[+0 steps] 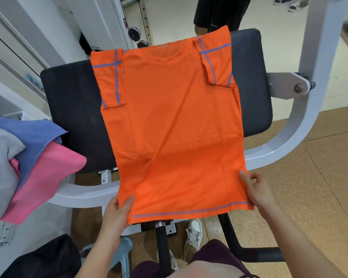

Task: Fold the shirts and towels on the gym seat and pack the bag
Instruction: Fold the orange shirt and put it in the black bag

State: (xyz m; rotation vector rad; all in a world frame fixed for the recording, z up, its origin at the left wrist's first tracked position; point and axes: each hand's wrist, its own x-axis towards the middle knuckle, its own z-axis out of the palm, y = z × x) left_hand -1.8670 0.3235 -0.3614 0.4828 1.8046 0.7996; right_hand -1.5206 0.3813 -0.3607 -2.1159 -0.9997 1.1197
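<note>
Orange shirt [173,121], blue seams: lies flat across the gym seat [72,97], collar at the seat's far edge, both sleeves folded in, hem held out past the seat's near edge.
Left hand [117,213]: pinches the hem's left corner.
Right hand [257,189]: pinches the hem's right corner.
Pink cloth [48,177], blue cloth [32,135], grey cloth [0,153]: heaped just left of the seat.
White machine frame [301,127]: curves round the seat's near and right sides.

Tan floor [319,177] — perhaps cork, white machine frame [305,117]
</note>
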